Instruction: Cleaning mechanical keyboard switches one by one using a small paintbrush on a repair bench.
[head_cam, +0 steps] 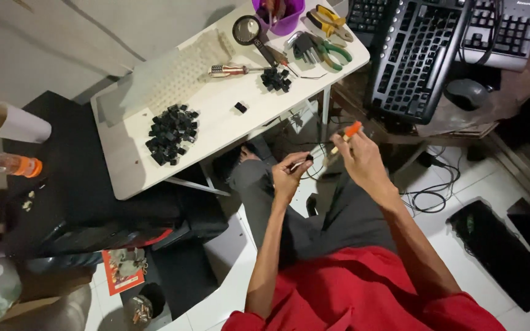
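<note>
My left hand (288, 175) pinched a small black keycap (308, 158) between thumb and fingertips over my lap, and just beside it my right hand (360, 156) was closed around a thin tool with an orange handle (352, 129), its tip pointing toward the keycap. Beyond my hands stood the white desk (216, 125), with a pile of black keycaps (171, 132) near its front, a lone keycap (240, 107) and a screwdriver (231, 70) farther in. At the far edge lay a magnifying glass (248, 29), pliers (329, 37) and a purple cup (286, 18), with a black keyboard (415, 58) past them.
</note>
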